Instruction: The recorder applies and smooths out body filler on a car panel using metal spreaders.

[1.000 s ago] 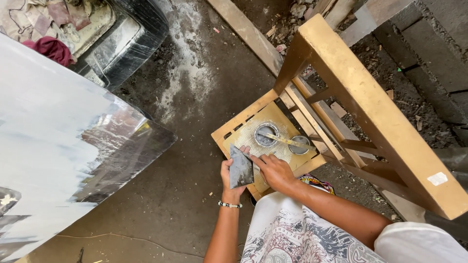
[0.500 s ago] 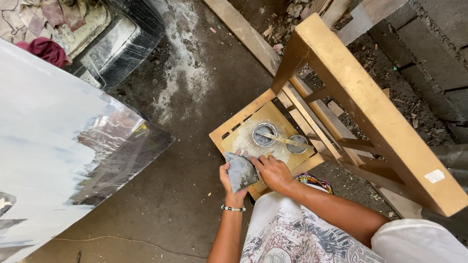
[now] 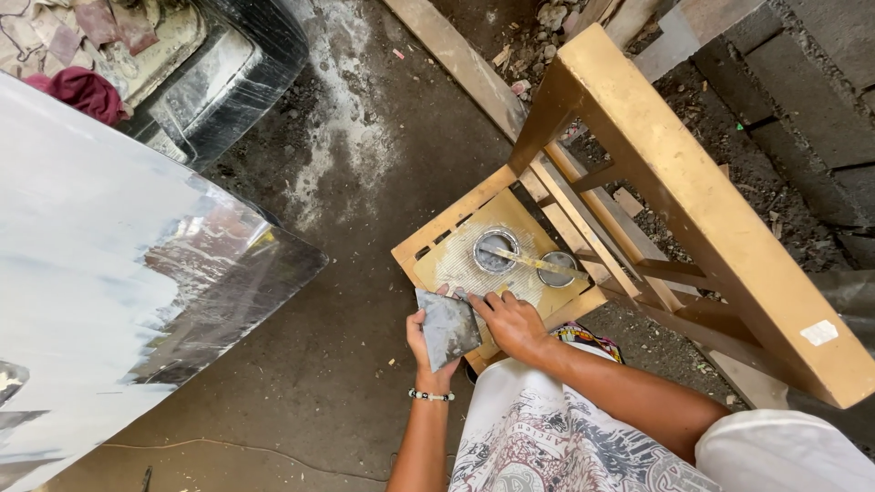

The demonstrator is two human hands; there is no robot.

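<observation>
The left hand (image 3: 430, 351) holds a flat grey square of abrasive-looking sheet (image 3: 447, 326), its fingers closed around the lower edge from behind, while the right hand (image 3: 512, 323) lies against the sheet's right edge with its fingers (image 3: 481, 302) laid out narrow and flat on the yellow board (image 3: 456, 260) of the low wooden stand (image 3: 474, 205). Just beyond the fingertips stands a small round open tin of grey paste (image 3: 496, 251), a thin pale stick (image 3: 538, 262) lying across its rim toward a second small round lid or tin (image 3: 558, 269); which it is I cannot tell. The risk I see is a careless push forward from the right hand catching the stick, levering it off the rim and tipping the tin, spilling paste over the board and onto the dusty concrete floor (image 3: 365, 182). The sheet, pinched only at one edge, could also slip from the left fingers.
</observation>
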